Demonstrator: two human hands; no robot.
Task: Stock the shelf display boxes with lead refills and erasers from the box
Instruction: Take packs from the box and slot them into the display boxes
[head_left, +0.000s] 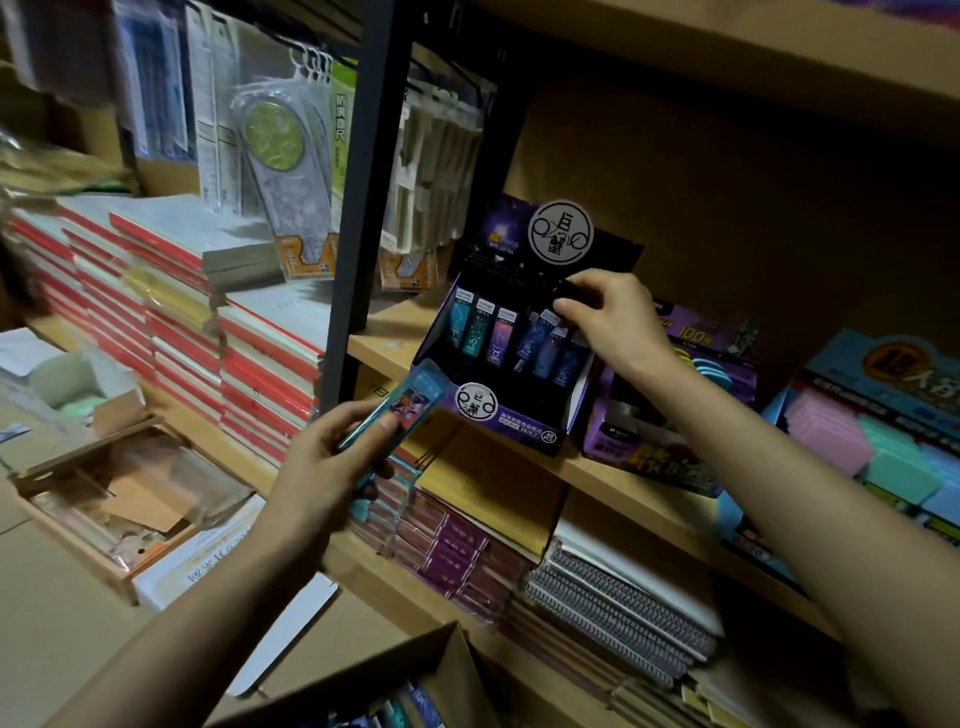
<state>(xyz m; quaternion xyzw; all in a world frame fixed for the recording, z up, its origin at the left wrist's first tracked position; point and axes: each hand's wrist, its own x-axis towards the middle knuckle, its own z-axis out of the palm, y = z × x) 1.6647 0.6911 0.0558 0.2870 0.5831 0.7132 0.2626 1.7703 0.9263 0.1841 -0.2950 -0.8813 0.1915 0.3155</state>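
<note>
A dark purple display box (483, 410) of lead refills stands on the wooden shelf, with several refill cases (480, 332) upright in its rows. My right hand (610, 317) reaches over its right side and pinches the top of a dark refill case (569, 291) in the back row. Below and left of the display, my left hand (332, 457) grips a small stack of teal refill cases (400, 408), tilted up toward the box. The open cardboard supply box (415, 670) sits at the bottom, more cases showing inside.
A purple eraser display (675, 395) and a blue display with pastel erasers (883, 441) stand to the right on the same shelf (384, 338). Notebooks fill the shelf below. A black upright post (363, 197) divides the shelving. Stacked red-edged books and open cartons lie left.
</note>
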